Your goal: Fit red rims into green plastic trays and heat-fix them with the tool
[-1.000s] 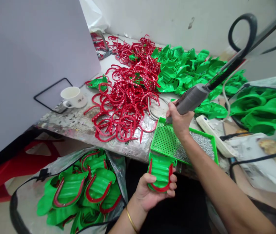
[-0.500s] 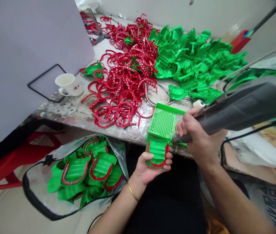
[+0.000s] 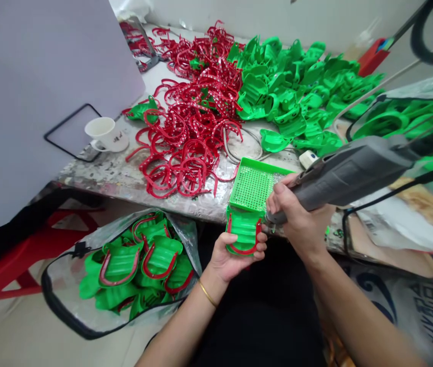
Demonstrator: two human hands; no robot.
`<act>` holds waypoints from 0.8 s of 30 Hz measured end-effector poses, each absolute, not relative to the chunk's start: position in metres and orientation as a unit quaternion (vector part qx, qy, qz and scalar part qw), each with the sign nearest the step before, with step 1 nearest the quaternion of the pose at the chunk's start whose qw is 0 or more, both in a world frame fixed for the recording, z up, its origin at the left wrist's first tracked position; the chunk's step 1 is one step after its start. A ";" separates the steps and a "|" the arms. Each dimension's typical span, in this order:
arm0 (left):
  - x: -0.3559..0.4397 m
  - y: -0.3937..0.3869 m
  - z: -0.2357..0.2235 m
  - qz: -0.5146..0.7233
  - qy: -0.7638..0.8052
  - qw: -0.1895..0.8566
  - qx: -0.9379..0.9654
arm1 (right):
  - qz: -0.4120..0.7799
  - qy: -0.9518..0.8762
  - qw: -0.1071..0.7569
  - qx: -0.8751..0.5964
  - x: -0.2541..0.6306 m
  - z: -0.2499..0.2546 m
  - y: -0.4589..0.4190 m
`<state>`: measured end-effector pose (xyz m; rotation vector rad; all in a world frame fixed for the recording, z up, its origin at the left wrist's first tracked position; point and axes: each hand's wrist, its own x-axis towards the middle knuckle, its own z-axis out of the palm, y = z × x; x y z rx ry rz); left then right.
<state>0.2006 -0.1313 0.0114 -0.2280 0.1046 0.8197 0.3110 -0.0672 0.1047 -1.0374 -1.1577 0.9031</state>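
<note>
Between the thumb and fingers of my left hand is a green plastic shell with a red U-shaped strip along its edge. My right hand is wrapped round a grey electric screwdriver. The screwdriver's nose is at the shell's upper right corner; its tip is too blurred to tell whether it touches. Just beyond the shell, a green perforated tray sits at the table edge, with small shiny screws at its right side.
Red curved strips are heaped on the worn table, beside a pile of green shells. A white mug stands at left. An open clear bag below holds several green shells with red strips. A red stool stands left.
The view has shifted slightly. The screwdriver's rear end has swung lower and its body shows more sharply. Both hands keep their hold, with the nose still by the shell's corner.
</note>
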 end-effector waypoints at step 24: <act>0.201 -0.134 0.013 0.407 0.047 0.904 -0.126 | 0.431 -0.468 0.631 -0.445 0.313 0.096 -0.073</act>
